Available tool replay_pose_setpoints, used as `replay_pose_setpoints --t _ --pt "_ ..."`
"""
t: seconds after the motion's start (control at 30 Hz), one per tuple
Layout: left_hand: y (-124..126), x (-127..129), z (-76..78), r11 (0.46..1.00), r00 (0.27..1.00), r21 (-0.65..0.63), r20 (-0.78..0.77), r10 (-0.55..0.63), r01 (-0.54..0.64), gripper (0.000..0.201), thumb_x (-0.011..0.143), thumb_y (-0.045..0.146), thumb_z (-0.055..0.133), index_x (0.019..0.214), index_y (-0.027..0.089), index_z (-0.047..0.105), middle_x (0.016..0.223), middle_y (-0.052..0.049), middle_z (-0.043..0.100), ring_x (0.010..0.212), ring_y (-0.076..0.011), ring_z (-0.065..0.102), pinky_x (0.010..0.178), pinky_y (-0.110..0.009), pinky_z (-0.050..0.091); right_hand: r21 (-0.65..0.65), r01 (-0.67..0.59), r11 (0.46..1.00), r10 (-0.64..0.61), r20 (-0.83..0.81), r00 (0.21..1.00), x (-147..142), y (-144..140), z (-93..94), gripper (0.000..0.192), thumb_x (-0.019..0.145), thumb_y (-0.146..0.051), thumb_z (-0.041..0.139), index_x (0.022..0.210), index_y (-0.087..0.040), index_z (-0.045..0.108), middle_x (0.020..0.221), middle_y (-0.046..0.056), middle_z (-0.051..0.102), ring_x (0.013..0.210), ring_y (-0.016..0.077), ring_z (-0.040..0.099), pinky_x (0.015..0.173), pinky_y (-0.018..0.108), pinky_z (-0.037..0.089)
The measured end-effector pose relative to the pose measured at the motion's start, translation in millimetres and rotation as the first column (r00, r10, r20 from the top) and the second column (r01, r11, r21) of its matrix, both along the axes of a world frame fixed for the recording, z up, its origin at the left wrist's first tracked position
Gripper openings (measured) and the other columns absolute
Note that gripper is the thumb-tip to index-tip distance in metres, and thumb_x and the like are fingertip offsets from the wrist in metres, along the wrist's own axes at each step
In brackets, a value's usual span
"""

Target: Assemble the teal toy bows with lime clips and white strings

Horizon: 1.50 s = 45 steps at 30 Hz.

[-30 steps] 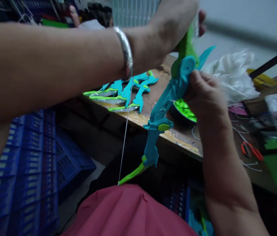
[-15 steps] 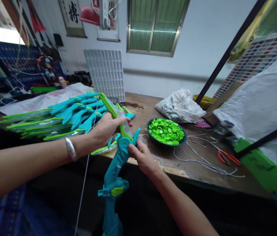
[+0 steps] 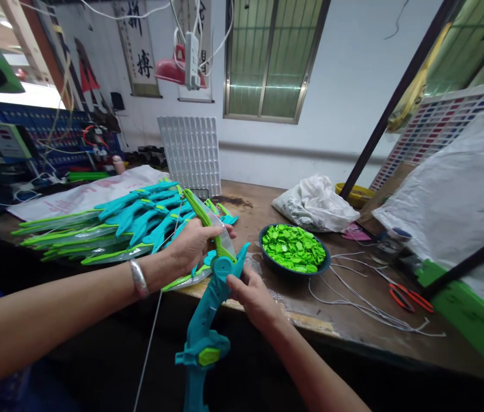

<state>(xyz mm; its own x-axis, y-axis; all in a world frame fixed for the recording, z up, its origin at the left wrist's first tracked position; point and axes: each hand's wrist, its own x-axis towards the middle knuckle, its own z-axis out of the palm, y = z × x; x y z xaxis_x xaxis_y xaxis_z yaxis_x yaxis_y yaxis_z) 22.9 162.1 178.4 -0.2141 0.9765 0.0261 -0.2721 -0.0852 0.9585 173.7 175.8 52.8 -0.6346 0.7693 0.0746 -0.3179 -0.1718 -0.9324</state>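
Blocked on the left by the heap of toy bows (image 3: 108, 223), and just right of the hands by the bowl of green pieces (image 3: 294, 249). Loose cords (image 3: 353, 292) and scissors (image 3: 409, 297) strewn farther right. Open bare tabletop (image 3: 254, 209) toward the far wall, between white tray (image 3: 190, 151) and cloth bundle (image 3: 314, 203).

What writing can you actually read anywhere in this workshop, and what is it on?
"搏": large brush character on the hanging scroll on the back wall.
Red print on the white sheet under the pile of toy bows: too blurred to read.
Display on the grey control box: unreadable.
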Motion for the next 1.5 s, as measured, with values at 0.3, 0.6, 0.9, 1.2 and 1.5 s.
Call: replay_pose_setpoints --t 0.3,0.6,0.9,1.2,1.5 --pt "-52.5 -16.3 -43.8 0.985 0.994 -0.162 0.085 0.072 -0.058 0.045 0.077 0.020 0.085 0.115 0.018 0.062 0.129 -0.017 0.068 0.115 -0.0295 0.069 0.102 -0.045 0.054 -0.103 0.212 0.972 -0.215 -0.015 0.977 1.1 46.5 4.2 0.060 0.060 -0.062 0.091 0.091 -0.018 0.065 0.077 0.001 0.072 0.062 0.0150 0.066 0.053 0.026 0.057" --pt "-40.1 -43.3 -51.0 0.996 0.965 -0.092 0.260 0.045 -0.022 0.019 0.088 0.027 0.077 0.092 0.009 0.070 0.105 -0.019 0.076 0.094 -0.0255 0.074 0.084 -0.034 0.060 -0.005 0.080 0.997 -0.079 0.022 0.997 -41.9 13.2 -0.2 0.062 0.070 -0.064 0.084 0.102 -0.014 0.070 0.082 0.004 0.072 0.067 0.0150 0.065 0.061 0.026 0.055" --pt "-18.6 -14.3 -27.6 0.974 0.859 0.121 0.501 0.108 -0.193 0.015 0.089 0.025 0.076 0.085 0.012 0.070 0.081 -0.006 0.077 0.072 -0.0172 0.073 0.074 -0.030 0.062 -0.007 0.283 0.959 -0.280 -0.163 0.946 -41.3 4.1 33.6 0.050 0.065 -0.050 0.092 0.095 -0.017 0.068 0.085 0.001 0.072 0.069 0.0118 0.062 0.062 0.022 0.050" --pt "-24.3 12.8 -9.8 0.877 0.863 0.356 0.491 0.117 -0.322 0.031 0.076 0.028 0.088 0.092 0.016 0.065 0.095 -0.009 0.079 0.095 -0.0268 0.076 0.088 -0.043 0.062 -0.230 0.426 0.875 -0.480 -0.291 0.828 -10.1 2.1 37.6 0.055 0.056 -0.044 0.098 0.095 -0.019 0.069 0.082 -0.002 0.073 0.065 0.0104 0.063 0.058 0.021 0.050" --pt "-17.4 36.3 -10.7 0.910 0.922 0.362 0.385 0.049 -0.200 0.037 0.082 0.035 0.082 0.110 0.019 0.063 0.112 -0.011 0.078 0.110 -0.0289 0.073 0.097 -0.044 0.056 -0.140 0.366 0.920 -0.392 -0.317 0.864 15.8 2.1 35.6 0.052 0.069 -0.048 0.090 0.105 -0.019 0.067 0.094 0.003 0.076 0.079 0.0183 0.070 0.072 0.028 0.055"
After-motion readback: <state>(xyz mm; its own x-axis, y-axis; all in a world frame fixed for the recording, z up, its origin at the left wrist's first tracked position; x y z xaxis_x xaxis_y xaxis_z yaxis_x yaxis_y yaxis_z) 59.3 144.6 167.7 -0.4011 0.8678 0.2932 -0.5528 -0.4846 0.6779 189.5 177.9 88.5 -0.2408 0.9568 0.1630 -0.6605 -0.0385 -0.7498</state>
